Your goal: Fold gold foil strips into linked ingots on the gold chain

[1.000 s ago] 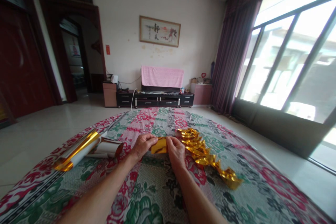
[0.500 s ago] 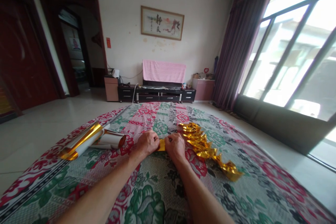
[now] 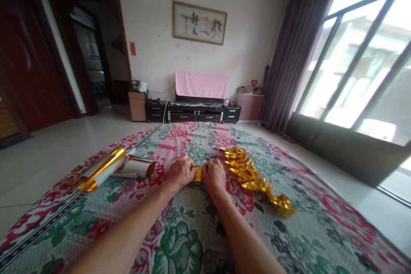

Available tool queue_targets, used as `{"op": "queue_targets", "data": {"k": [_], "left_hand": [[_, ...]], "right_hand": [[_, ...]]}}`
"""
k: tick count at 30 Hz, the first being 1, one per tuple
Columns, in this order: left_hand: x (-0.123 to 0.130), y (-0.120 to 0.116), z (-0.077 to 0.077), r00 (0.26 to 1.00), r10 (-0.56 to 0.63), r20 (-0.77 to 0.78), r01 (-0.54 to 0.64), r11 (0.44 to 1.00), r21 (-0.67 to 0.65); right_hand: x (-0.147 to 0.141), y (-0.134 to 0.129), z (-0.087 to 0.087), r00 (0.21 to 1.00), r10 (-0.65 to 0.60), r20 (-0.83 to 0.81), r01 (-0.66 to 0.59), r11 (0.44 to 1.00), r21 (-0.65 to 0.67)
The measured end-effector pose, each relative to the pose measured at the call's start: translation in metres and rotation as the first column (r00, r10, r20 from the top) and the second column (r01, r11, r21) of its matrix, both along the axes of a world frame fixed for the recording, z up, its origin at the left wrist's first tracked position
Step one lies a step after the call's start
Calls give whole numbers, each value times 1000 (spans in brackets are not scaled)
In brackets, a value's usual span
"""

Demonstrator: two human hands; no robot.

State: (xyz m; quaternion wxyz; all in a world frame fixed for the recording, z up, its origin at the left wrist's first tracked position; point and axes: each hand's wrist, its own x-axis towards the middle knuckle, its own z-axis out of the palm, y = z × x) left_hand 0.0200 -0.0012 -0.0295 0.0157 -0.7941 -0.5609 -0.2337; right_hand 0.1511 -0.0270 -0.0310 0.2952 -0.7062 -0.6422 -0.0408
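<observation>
A small piece of gold foil paper (image 3: 198, 174) lies between my two hands, low over the flowered cloth (image 3: 178, 244). My left hand (image 3: 182, 172) is closed on its left end, and my right hand (image 3: 214, 174) is closed on its right end. The fingertips hide both ends of the piece. Just right of my right hand, a row of folded gold foil shapes (image 3: 253, 183) runs from the back toward the front right. Rolled sheets, gold on one side and white on the other (image 3: 102, 169), rest on the cloth to the left.
Beyond the cloth's far edge stands a low black cabinet (image 3: 195, 114) with a pink cloth (image 3: 202, 84) draped over something on it. A purple curtain (image 3: 290, 51) and large windows are at the right. Dark red doors (image 3: 28, 60) are at the left.
The camera view has shifted slightly. Both hands remain closed on the gold piece, whose visible middle part looks a little narrower between them.
</observation>
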Motion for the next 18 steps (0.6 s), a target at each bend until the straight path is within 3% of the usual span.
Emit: {"op": "queue_targets", "data": {"k": [7,13,18], "left_hand": [[-2,-1,2,997,-41,58,41,999,-2],[-4,0,2,991,-135,6,135,990,-25],[-3,-5,4,979,-170,-110,175,984,37]], "right_hand": [[0,-1,-1,1000,7,-22,-7,1000,18],[2,-2,4,999,41,11,-41,997,-62],[7,-9,4,993,115,15,-114,992,-56]]}}
